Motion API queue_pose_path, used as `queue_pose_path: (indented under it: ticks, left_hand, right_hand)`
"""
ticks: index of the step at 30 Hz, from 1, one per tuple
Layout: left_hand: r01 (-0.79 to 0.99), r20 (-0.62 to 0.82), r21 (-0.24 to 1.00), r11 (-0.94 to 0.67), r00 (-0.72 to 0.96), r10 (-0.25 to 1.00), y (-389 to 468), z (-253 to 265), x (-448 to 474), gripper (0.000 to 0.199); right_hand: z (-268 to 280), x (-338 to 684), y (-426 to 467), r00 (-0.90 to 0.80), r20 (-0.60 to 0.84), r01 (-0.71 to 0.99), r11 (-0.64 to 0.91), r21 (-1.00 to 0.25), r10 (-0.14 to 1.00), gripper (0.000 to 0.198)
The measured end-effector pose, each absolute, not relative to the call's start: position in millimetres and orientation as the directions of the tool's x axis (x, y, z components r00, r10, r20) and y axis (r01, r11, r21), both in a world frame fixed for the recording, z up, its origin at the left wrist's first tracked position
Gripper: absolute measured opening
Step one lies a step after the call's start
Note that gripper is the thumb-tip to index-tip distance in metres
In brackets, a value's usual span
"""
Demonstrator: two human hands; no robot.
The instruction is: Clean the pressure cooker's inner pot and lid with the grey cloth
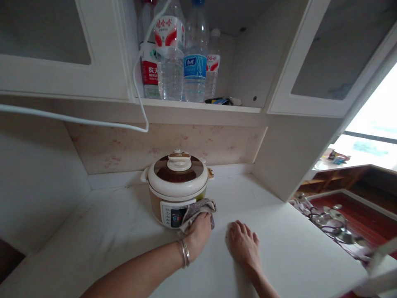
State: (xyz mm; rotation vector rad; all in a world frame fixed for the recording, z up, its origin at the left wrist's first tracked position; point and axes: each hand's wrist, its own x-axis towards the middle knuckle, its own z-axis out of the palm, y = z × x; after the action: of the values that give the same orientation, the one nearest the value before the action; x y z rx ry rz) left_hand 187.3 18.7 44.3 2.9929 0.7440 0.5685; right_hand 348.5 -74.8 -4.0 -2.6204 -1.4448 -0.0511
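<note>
An electric pressure cooker (179,183) with a cream rim, brown lid top and white control panel stands on the white countertop (124,244). My left hand (198,234), with a silver bangle at the wrist, is closed around a grey cleaning cloth (203,205). The cloth presses on the cooker's lower right front and covers part of the panel. To the right, my right hand (243,242) rests palm down on the countertop, fingers stretched out and holding nothing.
Above hangs a cabinet shelf (198,106) with several plastic bottles (195,66). A white cable (136,82) dangles from it and runs left. A side panel (276,153) bounds the counter at the right. Beyond it lie metal items (331,221), blurred.
</note>
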Motion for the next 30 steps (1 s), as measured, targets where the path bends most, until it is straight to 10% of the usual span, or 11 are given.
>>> queue_pose_path:
  ticks: [5,11,16,20,26,30]
  left_hand:
    - [0.441,0.182,-0.174,-0.881,0.893,0.411,12.6,52.5,167.7,0.029]
    - [0.425,0.256,0.261,-0.867,0.835,0.487,-20.4,72.5,161.8,0.022]
    - [0.394,0.223,0.399,-0.828,0.834,0.505,-60.8,24.4,146.7,0.061]
    - [0.377,0.262,0.677,-0.632,0.679,0.686,-53.7,2.5,98.7,0.052]
    - [0.138,0.049,0.989,-0.054,0.041,0.998,49.4,30.7,-6.0,0.059]
    - [0.025,-0.1,0.995,0.099,0.063,0.993,106.0,61.6,-32.2,0.062]
  right_hand:
    - [-0.5,347.2,-77.2,0.524,0.11,0.85,-0.511,-0.124,0.845,0.042]
    - [-13.7,359.2,-82.3,0.502,0.132,0.828,-0.431,-0.36,0.854,0.045]
    - [-9.8,394.4,-86.0,0.59,-0.037,0.495,-0.397,-0.773,0.807,0.053]
    - [11.5,400.8,-113.4,0.612,-0.068,0.329,-0.331,-0.884,0.788,0.073]
    - [10.7,327.1,-162.1,0.216,0.011,0.812,-0.173,-0.557,0.976,0.051]
    - [-15.7,334.7,-179.9,0.198,-0.087,0.921,-0.215,-0.326,0.976,0.045]
